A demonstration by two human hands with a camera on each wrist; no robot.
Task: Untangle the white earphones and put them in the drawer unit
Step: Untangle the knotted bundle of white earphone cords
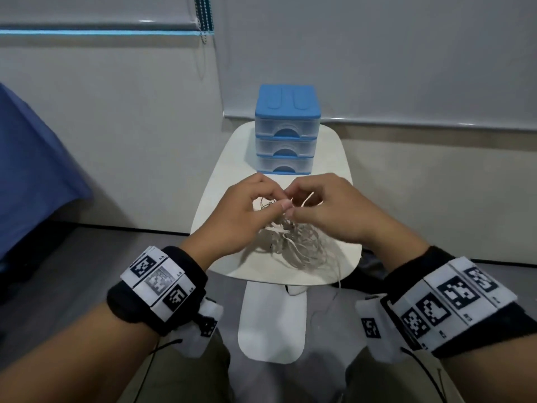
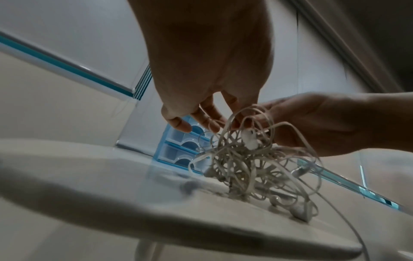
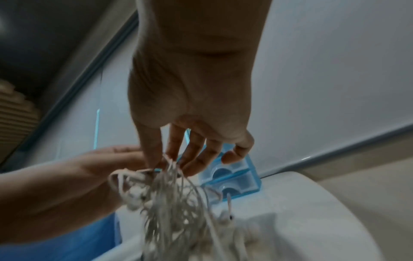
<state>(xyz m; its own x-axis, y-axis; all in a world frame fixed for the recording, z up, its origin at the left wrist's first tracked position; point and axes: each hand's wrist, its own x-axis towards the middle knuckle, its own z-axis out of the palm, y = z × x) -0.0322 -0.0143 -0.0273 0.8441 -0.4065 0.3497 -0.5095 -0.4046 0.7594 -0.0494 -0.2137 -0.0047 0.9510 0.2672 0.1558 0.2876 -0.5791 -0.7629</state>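
Your left hand [image 1: 235,210] and right hand [image 1: 328,210] meet above the white surface [image 1: 229,175], fingers curled, pinching strands of the tangled earphones [image 1: 296,245]. One cord trails over the near edge. The shut drawer unit [image 1: 286,130] stands near the far edge.

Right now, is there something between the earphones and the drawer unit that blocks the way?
No object lies between them: only bare table separates the earphones from the drawer unit. However, all three drawers look closed, and the cables are still a tangle, pinched by the left hand and right hand.
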